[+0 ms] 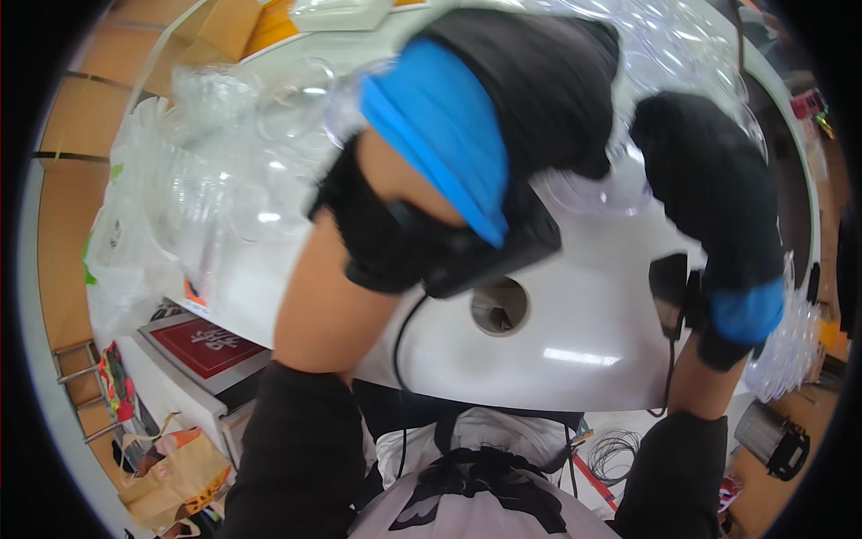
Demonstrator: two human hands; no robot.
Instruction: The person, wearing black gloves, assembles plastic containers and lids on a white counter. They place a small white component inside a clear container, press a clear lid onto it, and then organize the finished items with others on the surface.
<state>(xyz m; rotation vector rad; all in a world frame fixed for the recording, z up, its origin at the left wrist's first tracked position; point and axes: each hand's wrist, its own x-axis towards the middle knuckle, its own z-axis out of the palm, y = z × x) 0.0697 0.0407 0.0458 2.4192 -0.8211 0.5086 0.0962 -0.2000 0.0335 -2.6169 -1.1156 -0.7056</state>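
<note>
Black gloves with blue cuffs cover both hands, and the picture of them is smeared by motion. My left hand [548, 85] reaches across the middle of the white table; its fingers are hidden under the glove and blur. Farther right, my right hand [705, 166] is beside several clear plastic round containers [664, 54]. Whether either hand grips anything cannot be made out. Between the two hands, a clear round plastic piece [606, 193] rests on the table. A black device is strapped at my left wrist [494, 242], with a cable hanging from it.
The white table [575, 305] has a round hole [499, 305] near me. Clear plastic wrap and containers [215, 171] cover its left side. A red-topped box [211, 346] and a paper bag [175, 476] stand lower left. Stacked clear plastic [786, 346] and a bin [770, 436] are at right.
</note>
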